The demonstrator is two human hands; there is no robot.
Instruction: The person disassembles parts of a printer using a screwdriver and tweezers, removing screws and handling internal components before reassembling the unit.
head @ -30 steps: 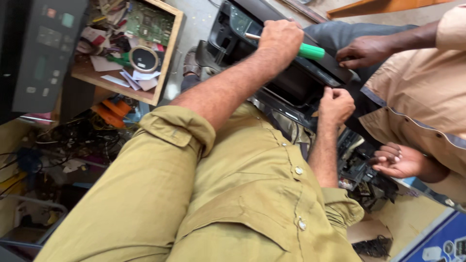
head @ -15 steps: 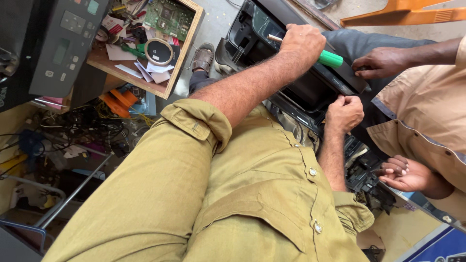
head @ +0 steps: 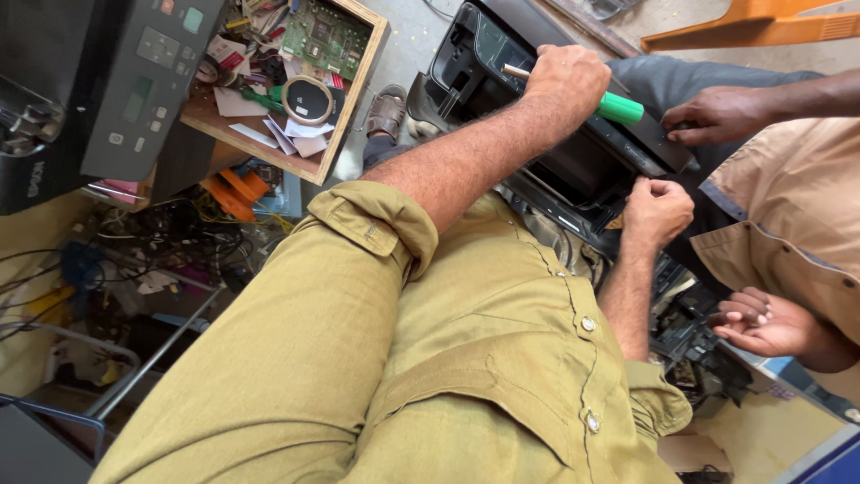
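A: Logging from the head view. My left hand (head: pixel 566 79) is fisted tight around a green-handled screwdriver (head: pixel 618 108); the handle end sticks out past the knuckles and a pale shaft end shows on the other side. It sits over the top edge of the black printer (head: pixel 573 170), which lies opened up across the lap.

B: And the right hand?

A: My right hand (head: pixel 657 208) is curled shut at the printer's lower front edge. The fingers pinch something small there, but I cannot tell what.

B: Who else is on the casing?

A: A co-worker's hand (head: pixel 717 115) presses fingertips flat on the far lid; their other hand (head: pixel 761 323) rests half-open, palm up, below. Off to the side is a wooden box (head: pixel 354 99) of circuit boards and scraps.

B: Advice for the driving?

A: My judgement: keep the driver in line with the fastener, press down before turning, and let the right hand brace the shell so it doesn't rock. The tip is hidden, so go by feel and slowly; a slip could gouge the plastic.
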